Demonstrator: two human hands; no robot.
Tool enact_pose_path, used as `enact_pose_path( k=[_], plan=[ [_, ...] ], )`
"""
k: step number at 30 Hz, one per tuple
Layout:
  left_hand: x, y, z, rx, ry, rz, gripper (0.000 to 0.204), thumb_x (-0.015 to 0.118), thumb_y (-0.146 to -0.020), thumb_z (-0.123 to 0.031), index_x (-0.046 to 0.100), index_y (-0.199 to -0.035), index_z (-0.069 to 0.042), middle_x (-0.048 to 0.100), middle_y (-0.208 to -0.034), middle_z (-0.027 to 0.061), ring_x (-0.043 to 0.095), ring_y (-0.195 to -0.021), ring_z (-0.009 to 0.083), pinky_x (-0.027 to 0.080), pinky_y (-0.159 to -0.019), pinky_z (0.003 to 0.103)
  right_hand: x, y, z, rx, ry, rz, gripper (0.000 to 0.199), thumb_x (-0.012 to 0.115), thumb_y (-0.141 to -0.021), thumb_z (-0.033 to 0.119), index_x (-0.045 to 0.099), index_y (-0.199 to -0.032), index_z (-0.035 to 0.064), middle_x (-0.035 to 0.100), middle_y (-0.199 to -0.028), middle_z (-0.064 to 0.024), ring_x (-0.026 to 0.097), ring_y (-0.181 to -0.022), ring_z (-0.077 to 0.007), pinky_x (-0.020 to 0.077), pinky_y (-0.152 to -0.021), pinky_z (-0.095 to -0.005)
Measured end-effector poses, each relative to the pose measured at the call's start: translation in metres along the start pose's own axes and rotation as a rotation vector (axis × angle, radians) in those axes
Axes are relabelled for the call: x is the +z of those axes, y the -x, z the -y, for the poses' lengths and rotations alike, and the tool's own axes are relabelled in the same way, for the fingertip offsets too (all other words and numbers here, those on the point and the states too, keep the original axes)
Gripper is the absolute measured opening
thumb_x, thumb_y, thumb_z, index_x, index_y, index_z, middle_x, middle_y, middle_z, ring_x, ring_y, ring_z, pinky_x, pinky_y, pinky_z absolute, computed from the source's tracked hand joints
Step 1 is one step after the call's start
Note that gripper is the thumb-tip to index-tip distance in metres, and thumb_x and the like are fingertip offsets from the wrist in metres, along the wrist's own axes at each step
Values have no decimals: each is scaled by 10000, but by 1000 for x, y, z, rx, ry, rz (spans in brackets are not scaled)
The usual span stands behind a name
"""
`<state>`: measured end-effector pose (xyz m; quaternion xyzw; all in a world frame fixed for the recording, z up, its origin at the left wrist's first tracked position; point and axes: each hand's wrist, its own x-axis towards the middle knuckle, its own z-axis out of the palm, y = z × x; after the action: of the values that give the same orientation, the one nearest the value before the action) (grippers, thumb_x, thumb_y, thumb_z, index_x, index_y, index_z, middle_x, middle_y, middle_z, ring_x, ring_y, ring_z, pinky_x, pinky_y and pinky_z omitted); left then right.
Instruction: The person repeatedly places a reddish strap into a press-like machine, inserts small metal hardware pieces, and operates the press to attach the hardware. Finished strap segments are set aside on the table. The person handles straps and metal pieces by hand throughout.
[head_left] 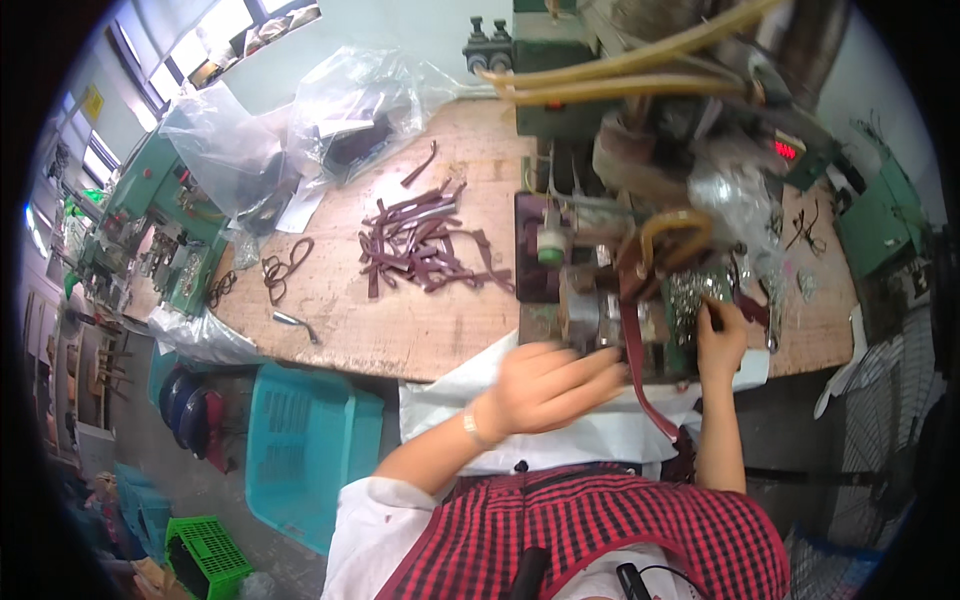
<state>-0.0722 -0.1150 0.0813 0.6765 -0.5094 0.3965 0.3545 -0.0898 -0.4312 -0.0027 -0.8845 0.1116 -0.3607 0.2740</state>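
My left hand (555,388), blurred by motion, is in front of the green machine with its fingers stretched to the right. I see nothing held in it. Just beyond its fingertips, a long maroon strap (640,378) hangs from the machine (590,310) past the table's front edge. My right hand (724,345) is over a green tray of small shiny metal pieces (686,300), fingers drawn together and pointing down. Whatever they pinch is too small or hidden to make out. To the left, a pile of maroon straps (425,240) lies on the wooden table (470,340).
Yellow hoses (640,85) cross above the machine. Clear plastic bags (350,110) stand at the table's back left. Black loops (287,270) and a metal-ended tool (297,325) lie at left. A turquoise crate (300,450) sits below the table's front edge.
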Motion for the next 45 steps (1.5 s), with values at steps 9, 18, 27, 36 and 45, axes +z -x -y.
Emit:
enact_pose_path(
  k=[9, 18, 27, 36, 45],
  plan=[
    [-36, 104, 409, -1199, -698, 397, 724, 736, -862, -474, 598, -1328, 62, 594, -1361, 277, 570, -1246, 420, 440, -1087, 456, -10, 7, 13, 163, -97, -9, 166, 742, -856, 43, 765, -1014, -2, 722, -901, -146, 691, -822, -269, 529, -770, -350],
    [57, 139, 375, -1098, -780, 287, 271, 606, -862, -171, 658, -1102, -54, 683, -1119, 153, 652, -1059, 349, 493, -947, 517, -11, 11, 27, 257, -72, 6, 201, 707, -917, 78, 750, -1090, -12, 741, -957, -167, 710, -879, -240, 541, -834, -342],
    [-34, 132, 202, -677, -565, 124, 140, 783, -805, -88, 762, -933, -36, 731, -1116, 134, 634, -1082, 341, 492, -975, 420, -57, 52, 8, 173, -24, -64, 139, 718, -871, -1, 763, -1002, 7, 743, -993, -112, 693, -939, -233, 524, -855, -321],
    [-48, 83, 94, -1220, 431, -412, 227, 689, -968, -27, 637, -1189, -10, 705, -888, 36, 646, -702, 89, 448, -605, 199, -76, 5, 98, 66, -434, 222, 226, 740, -869, 26, 762, -1093, 21, 750, -984, -94, 701, -923, -167, 536, -836, -288],
    [-15, 114, 49, -1366, 434, -528, 255, 612, -1056, -259, 608, -911, -48, 705, -813, 75, 607, -598, 97, 408, -517, 214, 1, -13, 126, 206, -940, 230, 446, 729, -844, 13, 588, -1262, -49, 741, -919, -95, 697, -902, -136, 518, -864, -287]
  ],
)
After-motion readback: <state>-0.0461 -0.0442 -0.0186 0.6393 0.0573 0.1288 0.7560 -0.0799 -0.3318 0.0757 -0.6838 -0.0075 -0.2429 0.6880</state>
